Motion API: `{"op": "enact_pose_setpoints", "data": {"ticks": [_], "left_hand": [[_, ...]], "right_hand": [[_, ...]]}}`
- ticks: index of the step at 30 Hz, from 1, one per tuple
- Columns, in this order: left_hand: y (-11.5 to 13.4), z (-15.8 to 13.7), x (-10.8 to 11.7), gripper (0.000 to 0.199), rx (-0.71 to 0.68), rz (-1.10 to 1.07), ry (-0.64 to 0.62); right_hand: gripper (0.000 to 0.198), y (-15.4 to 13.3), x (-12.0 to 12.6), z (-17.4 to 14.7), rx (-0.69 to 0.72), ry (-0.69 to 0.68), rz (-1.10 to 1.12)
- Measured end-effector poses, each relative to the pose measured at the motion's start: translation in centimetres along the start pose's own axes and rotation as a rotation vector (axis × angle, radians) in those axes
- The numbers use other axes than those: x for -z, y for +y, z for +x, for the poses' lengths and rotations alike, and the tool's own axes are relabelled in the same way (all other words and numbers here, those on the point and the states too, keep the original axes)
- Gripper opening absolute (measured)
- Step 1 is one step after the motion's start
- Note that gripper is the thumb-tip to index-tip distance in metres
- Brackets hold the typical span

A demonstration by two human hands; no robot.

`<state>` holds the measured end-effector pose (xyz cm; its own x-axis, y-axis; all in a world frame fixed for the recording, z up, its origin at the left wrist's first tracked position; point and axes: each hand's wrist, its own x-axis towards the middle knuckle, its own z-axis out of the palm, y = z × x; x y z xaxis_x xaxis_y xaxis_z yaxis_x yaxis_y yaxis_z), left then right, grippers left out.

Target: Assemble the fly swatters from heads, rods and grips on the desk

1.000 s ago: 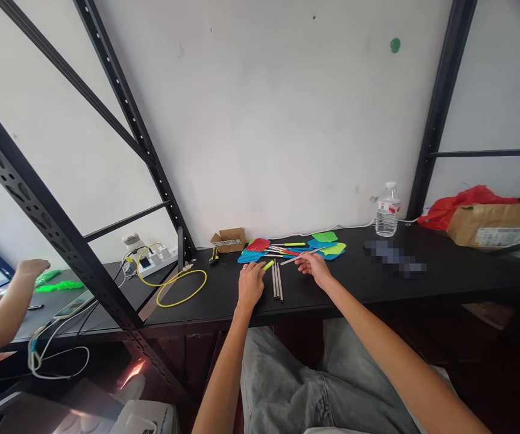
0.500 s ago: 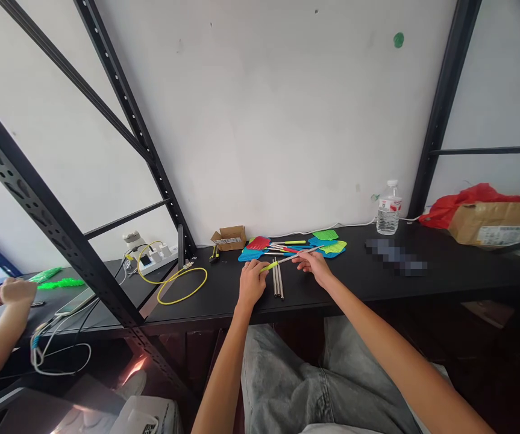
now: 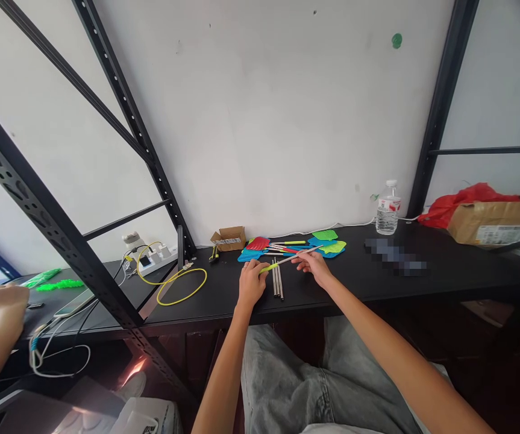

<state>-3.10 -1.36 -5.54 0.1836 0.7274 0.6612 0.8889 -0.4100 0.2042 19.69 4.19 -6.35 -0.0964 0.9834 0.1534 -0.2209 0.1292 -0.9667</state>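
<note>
My left hand (image 3: 252, 282) is closed around the yellow-green grip of a telescopic fly swatter handle (image 3: 282, 261). My right hand (image 3: 314, 267) pinches its metal rod further along. The rod slants up to the right toward a yellow-green swatter head (image 3: 334, 247); whether the two are joined I cannot tell. Several bare metal rods (image 3: 278, 282) lie side by side on the black tabletop between my hands. Just behind them is a loose pile of swatters, with a red head (image 3: 258, 243), a blue head (image 3: 250, 255) and a green head (image 3: 325, 234) showing.
A small open cardboard box (image 3: 229, 239) and a yellow cable (image 3: 182, 303) are on the left, by a power strip (image 3: 158, 260). To the right stand a water bottle (image 3: 388, 208) and a larger carton (image 3: 497, 223). Another person's hand (image 3: 9, 296) is at far left.
My hands and the swatter handle hold almost the same position. At far left, the other person's hands have shifted slightly leftward.
</note>
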Motion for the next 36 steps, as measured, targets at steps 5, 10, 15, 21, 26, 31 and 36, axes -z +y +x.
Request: {"op": "enact_pose_setpoints", "data": {"ticks": [5,10,15,21,26,31,36], "left_hand": [[0.0,0.0,0.0,0.025,0.011,-0.016,-0.003],[-0.2,0.0,-0.1,0.027,-0.001,-0.037,-0.002],[-0.1,0.0,0.0,0.029,-0.028,-0.058,-0.032],[0.5,-0.1,0.5,0.028,-0.073,-0.089,-0.078],[0.5,-0.2,0.4,0.029,-0.08,-0.085,-0.056],[0.2,0.0,0.2,0.029,-0.015,-0.058,-0.013],[0.0,0.0,0.1,0.029,-0.003,-0.067,-0.014]], "right_hand": [[0.023,0.1,0.0,0.0,0.016,-0.001,-0.015],[0.027,0.3,0.1,0.1,0.02,0.0,-0.016],[0.029,0.7,0.1,0.2,0.057,-0.044,-0.079],[0.035,-0.2,-0.6,-1.0,0.127,-0.244,-0.24],[0.036,-0.8,-0.7,-1.3,0.12,-0.277,-0.206],[0.038,0.2,-0.1,-0.1,0.098,-0.087,-0.057],[0.037,0.6,0.1,0.0,0.107,-0.098,-0.096]]}}
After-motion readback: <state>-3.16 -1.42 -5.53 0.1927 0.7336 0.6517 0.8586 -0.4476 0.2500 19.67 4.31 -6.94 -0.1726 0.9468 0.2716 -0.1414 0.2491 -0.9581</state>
